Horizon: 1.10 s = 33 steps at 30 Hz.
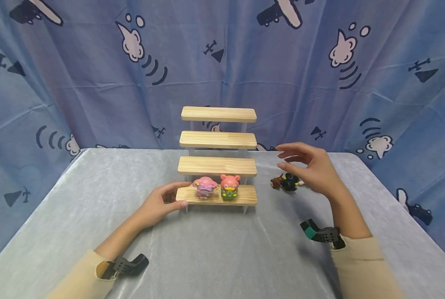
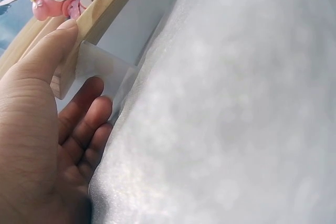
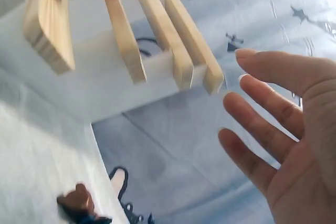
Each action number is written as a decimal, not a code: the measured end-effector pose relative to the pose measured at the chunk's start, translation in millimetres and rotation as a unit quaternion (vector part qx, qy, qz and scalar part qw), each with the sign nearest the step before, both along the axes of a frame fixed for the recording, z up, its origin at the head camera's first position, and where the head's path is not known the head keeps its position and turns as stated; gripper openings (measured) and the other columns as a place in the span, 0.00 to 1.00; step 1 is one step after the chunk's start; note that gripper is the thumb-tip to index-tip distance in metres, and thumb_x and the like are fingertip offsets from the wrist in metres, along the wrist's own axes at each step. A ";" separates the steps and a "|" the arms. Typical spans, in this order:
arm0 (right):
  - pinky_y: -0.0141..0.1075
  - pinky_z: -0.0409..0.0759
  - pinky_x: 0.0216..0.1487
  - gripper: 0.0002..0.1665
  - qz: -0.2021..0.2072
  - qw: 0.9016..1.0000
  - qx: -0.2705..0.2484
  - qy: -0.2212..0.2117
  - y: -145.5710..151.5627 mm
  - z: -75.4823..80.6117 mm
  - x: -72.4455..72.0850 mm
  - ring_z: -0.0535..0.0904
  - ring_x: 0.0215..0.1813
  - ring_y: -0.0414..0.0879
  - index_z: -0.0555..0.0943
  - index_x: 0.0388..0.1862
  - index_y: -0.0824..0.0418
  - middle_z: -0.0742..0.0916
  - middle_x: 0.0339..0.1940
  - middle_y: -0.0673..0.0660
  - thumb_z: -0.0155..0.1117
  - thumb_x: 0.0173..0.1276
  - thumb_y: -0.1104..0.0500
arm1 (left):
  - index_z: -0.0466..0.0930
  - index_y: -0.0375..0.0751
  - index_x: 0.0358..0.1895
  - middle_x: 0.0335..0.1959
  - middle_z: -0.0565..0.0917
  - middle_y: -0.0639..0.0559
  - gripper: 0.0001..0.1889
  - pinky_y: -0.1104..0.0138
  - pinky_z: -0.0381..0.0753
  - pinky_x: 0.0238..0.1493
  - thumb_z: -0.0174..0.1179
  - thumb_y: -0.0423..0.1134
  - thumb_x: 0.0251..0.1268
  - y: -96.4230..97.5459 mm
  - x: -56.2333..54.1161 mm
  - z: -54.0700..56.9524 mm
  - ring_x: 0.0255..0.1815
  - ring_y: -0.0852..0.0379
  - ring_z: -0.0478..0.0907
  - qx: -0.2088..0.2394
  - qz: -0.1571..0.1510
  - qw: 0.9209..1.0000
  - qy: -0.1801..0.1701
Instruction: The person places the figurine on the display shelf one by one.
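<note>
A tiered display stand [image 1: 217,166] with light wood steps and clear supports stands mid-table. My left hand [image 1: 162,203] holds the left end of its lowest step, thumb on the wood; in the left wrist view the other fingers [image 2: 94,108] bend beside the clear support. On that step sit a pink figurine [image 1: 205,187] and, to its right, a coral-red figurine [image 1: 229,187] with a green lower body. My right hand [image 1: 312,168] is raised with nothing between thumb and fingers. Below it are a brown figurine [image 1: 276,181] and a black one [image 1: 290,182], partly covered.
A pale grey cloth covers the table [image 1: 215,253]. Behind it hangs a blue patterned curtain [image 1: 222,54]. Something whitish [image 1: 301,182] shows beside the black figurine, mostly behind my right hand. Bands with dark holders circle both wrists.
</note>
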State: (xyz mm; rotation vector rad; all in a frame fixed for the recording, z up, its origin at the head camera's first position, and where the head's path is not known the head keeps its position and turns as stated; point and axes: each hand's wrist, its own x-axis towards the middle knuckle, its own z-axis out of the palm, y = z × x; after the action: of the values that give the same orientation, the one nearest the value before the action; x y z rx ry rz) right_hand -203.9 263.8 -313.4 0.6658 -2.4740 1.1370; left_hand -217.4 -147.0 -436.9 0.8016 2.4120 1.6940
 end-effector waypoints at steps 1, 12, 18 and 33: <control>0.22 0.80 0.52 0.24 -0.003 1.000 -0.006 0.003 2.7 -1.6 -1.1 0.85 0.48 0.32 0.83 0.60 0.59 0.85 0.49 0.32 0.71 0.65 0.67 | 0.75 0.44 0.69 0.46 0.86 0.42 0.29 0.69 0.82 0.39 0.69 0.36 0.64 -0.1 0.1 0.2 0.37 0.61 0.82 0.000 0.001 1.000 0.001; 0.21 0.78 0.51 0.16 -0.097 0.994 0.050 -0.024 26.7 -27.6 -14.9 0.85 0.49 0.38 0.85 0.54 0.59 0.89 0.50 0.60 0.71 0.68 0.59 | 0.75 0.44 0.69 0.47 0.86 0.42 0.29 0.69 0.82 0.39 0.69 0.36 0.64 -0.6 0.6 0.2 0.37 0.61 0.82 -0.001 0.002 1.000 -0.004; 0.57 0.79 0.59 0.15 -0.110 0.991 0.073 -0.038 34.9 -38.1 -19.9 0.83 0.57 0.59 0.86 0.51 0.60 0.89 0.51 0.62 0.72 0.68 0.57 | 0.75 0.44 0.69 0.47 0.86 0.42 0.28 0.69 0.82 0.40 0.69 0.36 0.64 -0.6 0.6 -0.6 0.38 0.61 0.83 0.002 -0.001 1.000 -0.007; 0.54 0.83 0.55 0.19 -0.085 0.987 0.127 -0.056 50.0 -62.3 -28.3 0.84 0.57 0.62 0.86 0.51 0.64 0.88 0.53 0.63 0.76 0.60 0.64 | 0.75 0.45 0.69 0.48 0.86 0.42 0.28 0.68 0.83 0.42 0.69 0.37 0.65 -0.6 -0.9 -2.3 0.39 0.60 0.83 0.003 -0.003 1.000 -0.009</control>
State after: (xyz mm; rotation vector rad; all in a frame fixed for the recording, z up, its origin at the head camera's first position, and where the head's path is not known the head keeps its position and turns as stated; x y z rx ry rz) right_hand -232.1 313.8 -375.7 0.4560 -2.7390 0.8250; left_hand -218.3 -147.6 -439.1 0.7899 2.3923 1.7006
